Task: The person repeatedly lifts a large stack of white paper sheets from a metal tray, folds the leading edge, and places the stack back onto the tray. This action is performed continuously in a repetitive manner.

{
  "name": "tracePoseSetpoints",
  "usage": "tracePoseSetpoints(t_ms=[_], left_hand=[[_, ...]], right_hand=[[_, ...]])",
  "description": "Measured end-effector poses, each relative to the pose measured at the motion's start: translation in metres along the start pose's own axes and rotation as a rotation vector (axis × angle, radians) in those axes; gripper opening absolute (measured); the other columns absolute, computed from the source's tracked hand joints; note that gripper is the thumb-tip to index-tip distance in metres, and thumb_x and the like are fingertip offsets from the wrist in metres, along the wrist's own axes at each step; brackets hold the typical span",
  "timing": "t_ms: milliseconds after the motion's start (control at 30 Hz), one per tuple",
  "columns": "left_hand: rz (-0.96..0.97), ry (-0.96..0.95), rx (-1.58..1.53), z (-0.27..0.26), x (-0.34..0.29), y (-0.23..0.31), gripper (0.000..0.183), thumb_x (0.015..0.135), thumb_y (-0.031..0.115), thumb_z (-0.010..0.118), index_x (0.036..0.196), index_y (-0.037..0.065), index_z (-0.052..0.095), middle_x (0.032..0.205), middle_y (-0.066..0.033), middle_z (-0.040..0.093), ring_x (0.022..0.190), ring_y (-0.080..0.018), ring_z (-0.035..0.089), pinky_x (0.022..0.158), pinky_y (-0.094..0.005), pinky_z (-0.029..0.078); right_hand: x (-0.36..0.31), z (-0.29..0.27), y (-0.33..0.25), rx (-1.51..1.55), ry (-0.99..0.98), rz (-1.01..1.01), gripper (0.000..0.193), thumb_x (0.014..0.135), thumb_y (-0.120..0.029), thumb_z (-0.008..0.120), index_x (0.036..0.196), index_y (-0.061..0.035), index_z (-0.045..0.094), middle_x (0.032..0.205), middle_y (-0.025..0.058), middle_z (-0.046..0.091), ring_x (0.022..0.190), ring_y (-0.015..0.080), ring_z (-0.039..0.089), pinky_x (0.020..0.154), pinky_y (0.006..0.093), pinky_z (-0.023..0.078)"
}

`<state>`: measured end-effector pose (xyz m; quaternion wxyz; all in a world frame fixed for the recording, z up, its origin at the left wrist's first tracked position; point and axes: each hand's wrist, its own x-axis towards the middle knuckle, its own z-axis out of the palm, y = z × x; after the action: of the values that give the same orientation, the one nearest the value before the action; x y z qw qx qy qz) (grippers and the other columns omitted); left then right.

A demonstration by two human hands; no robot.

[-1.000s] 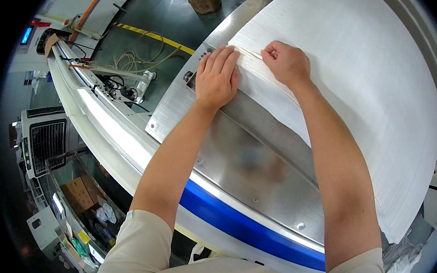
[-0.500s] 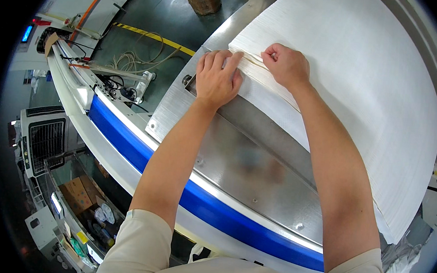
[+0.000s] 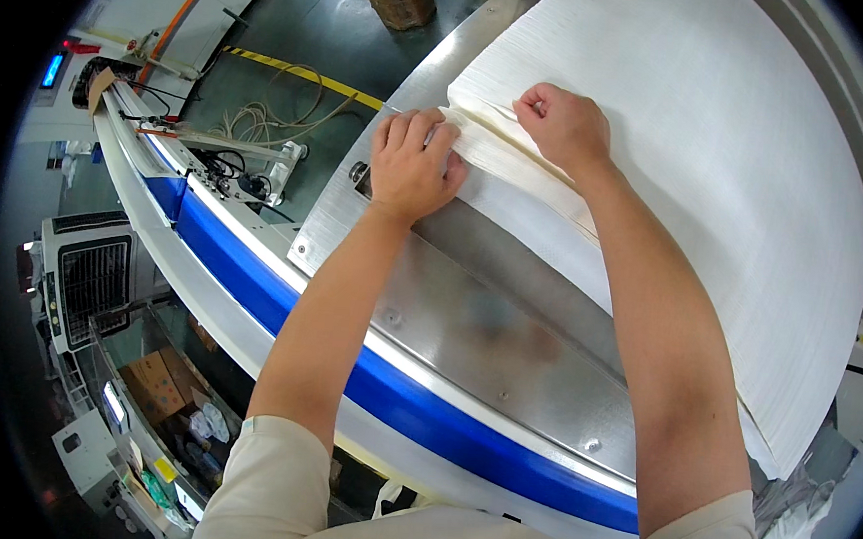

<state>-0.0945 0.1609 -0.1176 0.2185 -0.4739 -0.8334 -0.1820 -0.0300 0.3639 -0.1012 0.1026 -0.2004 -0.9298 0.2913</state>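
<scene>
A thick stack of thin white sheets (image 3: pixel 724 179), which could be cloth or paper, lies on a brushed metal table (image 3: pixel 478 317). At its near left corner, my left hand (image 3: pixel 410 167) has its fingers curled over the edge of the lower layers (image 3: pixel 508 156). My right hand (image 3: pixel 563 127) is closed in a fist-like pinch at the edge of the upper layers, thumb against the curled fingers. Between the two hands a narrow gap parts the upper layers from the lower ones. The fingertips of both hands are partly hidden.
A blue padded strip (image 3: pixel 421 437) runs along the table's near edge. Beside my left hand sits a dark knob (image 3: pixel 360 173) on a metal bar. Coiled cables (image 3: pixel 263 111) and a yellow-black floor stripe (image 3: pixel 305 72) lie beyond. A cart with cardboard boxes (image 3: pixel 160 381) stands lower left.
My left hand has shifted slightly left and toward me, drawing the lower layers along. The gap in the stack has widened. My right hand has hardly moved.
</scene>
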Motion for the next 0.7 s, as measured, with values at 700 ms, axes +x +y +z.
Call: tracePoseSetpoints(t_ms=[700], left_hand=[[0.417,-1.082,0.581,-0.007,0.085,0.054,0.041,0.076,0.010,0.063,0.117,0.014,0.060,0.111,-0.0099,0.064,0.104,-0.0250,0.061,0.088,-0.0404,0.046]], right_hand=[[-0.461,-0.262,0.272,-0.729,0.138,0.765,0.060,0.097,-0.046,0.035,0.067,-0.0078,0.070,0.071,0.0134,0.067,0.071,0.0326,0.065,0.092,0.0490,0.042]])
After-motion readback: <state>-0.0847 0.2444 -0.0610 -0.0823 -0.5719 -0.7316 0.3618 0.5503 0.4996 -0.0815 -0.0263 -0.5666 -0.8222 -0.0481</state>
